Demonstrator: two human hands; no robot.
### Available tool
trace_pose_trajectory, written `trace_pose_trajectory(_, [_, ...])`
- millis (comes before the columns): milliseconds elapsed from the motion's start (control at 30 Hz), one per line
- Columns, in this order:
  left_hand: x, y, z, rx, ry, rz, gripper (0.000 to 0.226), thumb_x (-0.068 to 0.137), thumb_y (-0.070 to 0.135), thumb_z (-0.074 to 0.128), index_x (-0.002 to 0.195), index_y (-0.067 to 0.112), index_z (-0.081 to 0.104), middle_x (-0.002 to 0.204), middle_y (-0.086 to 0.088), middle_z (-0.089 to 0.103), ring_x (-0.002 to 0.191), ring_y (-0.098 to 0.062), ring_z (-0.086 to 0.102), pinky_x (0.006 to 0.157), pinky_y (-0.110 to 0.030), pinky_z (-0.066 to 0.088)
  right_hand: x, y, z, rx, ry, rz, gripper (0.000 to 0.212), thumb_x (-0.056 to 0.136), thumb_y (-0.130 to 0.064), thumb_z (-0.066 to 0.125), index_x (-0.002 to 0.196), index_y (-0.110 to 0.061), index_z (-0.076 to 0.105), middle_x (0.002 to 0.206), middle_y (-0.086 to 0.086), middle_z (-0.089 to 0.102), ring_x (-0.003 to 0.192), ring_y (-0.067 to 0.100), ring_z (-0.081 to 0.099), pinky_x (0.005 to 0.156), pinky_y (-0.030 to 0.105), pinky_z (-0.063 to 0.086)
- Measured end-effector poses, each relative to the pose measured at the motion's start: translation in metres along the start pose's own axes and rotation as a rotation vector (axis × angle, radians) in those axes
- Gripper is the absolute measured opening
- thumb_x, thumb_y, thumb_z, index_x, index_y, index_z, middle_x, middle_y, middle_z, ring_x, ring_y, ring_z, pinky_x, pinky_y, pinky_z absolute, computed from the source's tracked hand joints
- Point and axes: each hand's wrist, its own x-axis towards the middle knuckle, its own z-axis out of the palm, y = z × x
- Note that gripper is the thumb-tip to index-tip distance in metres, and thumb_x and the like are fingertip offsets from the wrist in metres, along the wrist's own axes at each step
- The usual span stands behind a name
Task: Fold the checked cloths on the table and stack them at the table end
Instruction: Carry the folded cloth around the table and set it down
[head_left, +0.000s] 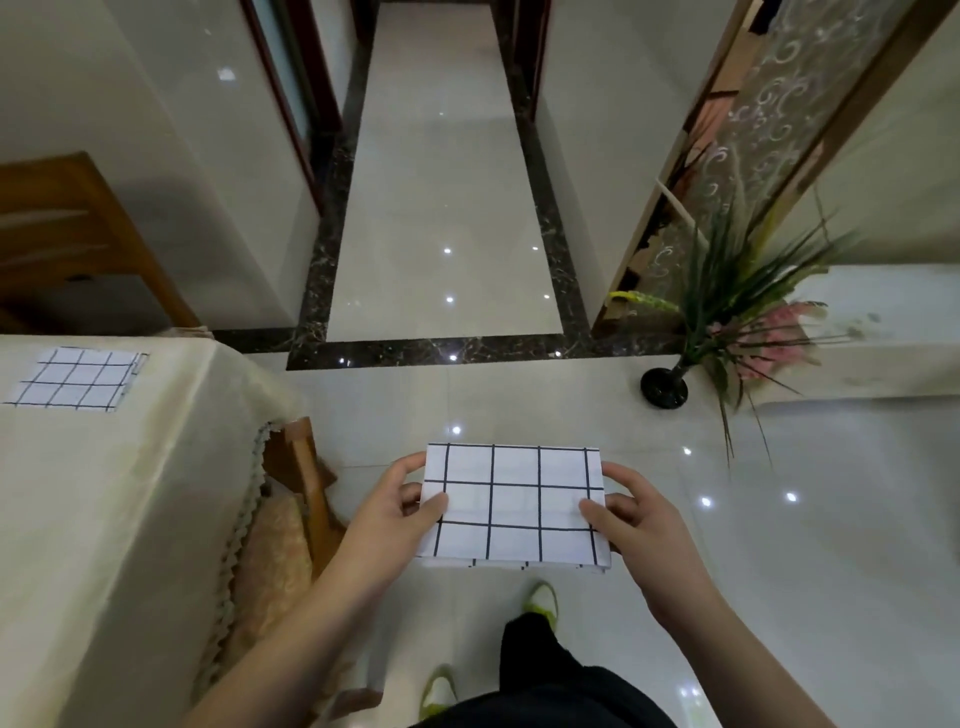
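Above glossy floor tiles (779, 571), folded cloth (514, 504) beside draped table (104, 519).

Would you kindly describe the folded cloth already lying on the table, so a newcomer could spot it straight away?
Start at the table on the left, covered in a cream tablecloth. Near its far end lies a folded checked cloth, white with a dark grid, flat on the tablecloth. Unlike the matching folded cloth that the left hand and right hand hold over the floor, nobody touches it.
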Motion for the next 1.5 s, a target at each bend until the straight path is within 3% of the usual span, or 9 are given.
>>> trace_pose_trajectory(400, [0.072, 0.078, 0.034, -0.106, 0.192, -0.018, 0.043, 0.095, 0.011, 0.061, 0.132, 0.029, 0.048, 0.1, 0.003, 0.076, 0.09, -0.017, 0.073, 0.081, -0.043, 0.06, 0.141, -0.059, -0.039, -0.043, -0.207, -0.011, 0.035, 0.091, -0.009, 0.066, 0.121, -0.026, 0.058, 0.079, 0.009, 0.073, 0.079, 0.024, 0.071, 0.07, 0.033, 0.054])
trace_pose_trajectory(600, [0.099, 0.084, 0.006, -0.206, 0.307, -0.061, 0.037, 0.096, 0.013, 0.059, 0.128, 0.032, 0.051, 0.102, 0.001, 0.076, 0.089, -0.026, 0.074, 0.082, -0.06, 0.055, 0.196, -0.087, -0.003, -0.108, -0.333, -0.031, 0.036, 0.091, -0.01, 0.066, 0.123, -0.025, 0.058, 0.084, 0.015, 0.072, 0.083, 0.03, 0.071, 0.078, 0.041, 0.058])
trace_pose_trajectory(933, [0.176, 0.077, -0.072, -0.299, 0.445, -0.05, 0.041, 0.094, 0.011, 0.061, 0.131, 0.028, 0.051, 0.104, -0.003, 0.075, 0.095, -0.024, 0.072, 0.089, -0.054, 0.055, 0.296, -0.138, 0.093, -0.263, -0.475, -0.052, 0.035, 0.09, -0.015, 0.067, 0.118, -0.033, 0.057, 0.091, 0.009, 0.074, 0.088, 0.025, 0.072, 0.086, 0.046, 0.057])
trace_pose_trajectory(1000, [0.189, 0.081, -0.091, -0.28, 0.468, -0.057, 0.043, 0.094, 0.012, 0.062, 0.132, 0.028, 0.05, 0.103, -0.001, 0.076, 0.093, -0.02, 0.073, 0.087, -0.051, 0.057, 0.314, -0.15, 0.115, -0.291, -0.491, -0.065, 0.035, 0.089, -0.018, 0.069, 0.115, -0.038, 0.057, 0.094, 0.011, 0.073, 0.09, 0.024, 0.071, 0.086, 0.046, 0.057])
trace_pose_trajectory(1100, [0.203, 0.088, -0.121, -0.294, 0.495, -0.059, 0.045, 0.094, 0.012, 0.061, 0.135, 0.027, 0.048, 0.102, 0.001, 0.076, 0.09, -0.016, 0.073, 0.079, -0.036, 0.06, 0.333, -0.168, 0.151, -0.275, -0.522, -0.077, 0.033, 0.089, -0.012, 0.068, 0.108, -0.038, 0.058, 0.092, 0.012, 0.073, 0.086, 0.02, 0.072, 0.081, 0.035, 0.059])
trace_pose_trajectory(1167, [0.214, 0.094, -0.14, -0.268, 0.512, -0.057, 0.045, 0.094, 0.013, 0.062, 0.134, 0.028, 0.047, 0.1, 0.003, 0.076, 0.087, -0.012, 0.073, 0.069, -0.022, 0.057, 0.348, -0.177, 0.17, -0.29, -0.54, -0.077, 0.034, 0.089, -0.012, 0.068, 0.112, -0.035, 0.059, 0.093, 0.015, 0.072, 0.088, 0.023, 0.072, 0.086, 0.043, 0.057])
trace_pose_trajectory(1233, [0.224, 0.1, -0.155, -0.256, 0.538, -0.054, 0.044, 0.094, 0.014, 0.062, 0.133, 0.029, 0.048, 0.098, 0.006, 0.076, 0.085, -0.01, 0.073, 0.065, -0.017, 0.055, 0.362, -0.186, 0.187, -0.304, -0.569, -0.081, 0.036, 0.089, -0.011, 0.068, 0.118, -0.029, 0.06, 0.093, 0.015, 0.073, 0.09, 0.025, 0.072, 0.089, 0.047, 0.056])
trace_pose_trajectory(1400, [0.251, 0.105, -0.184, -0.349, 0.571, -0.047, 0.04, 0.095, 0.014, 0.061, 0.128, 0.032, 0.05, 0.104, 0.001, 0.075, 0.089, -0.016, 0.074, 0.071, -0.027, 0.059, 0.399, -0.209, 0.223, -0.33, -0.639, -0.075, 0.036, 0.09, -0.01, 0.067, 0.122, -0.023, 0.058, 0.094, 0.003, 0.076, 0.092, 0.018, 0.071, 0.088, 0.041, 0.056])
trace_pose_trajectory(1500, [0.272, 0.107, -0.198, -0.432, 0.619, -0.028, 0.039, 0.095, 0.012, 0.061, 0.128, 0.03, 0.052, 0.11, -0.004, 0.074, 0.096, -0.023, 0.072, 0.084, -0.042, 0.058, 0.429, -0.219, 0.245, -0.338, -0.673, -0.067, 0.036, 0.09, -0.01, 0.066, 0.123, -0.022, 0.058, 0.096, 0.0, 0.076, 0.094, 0.016, 0.071, 0.089, 0.039, 0.056])
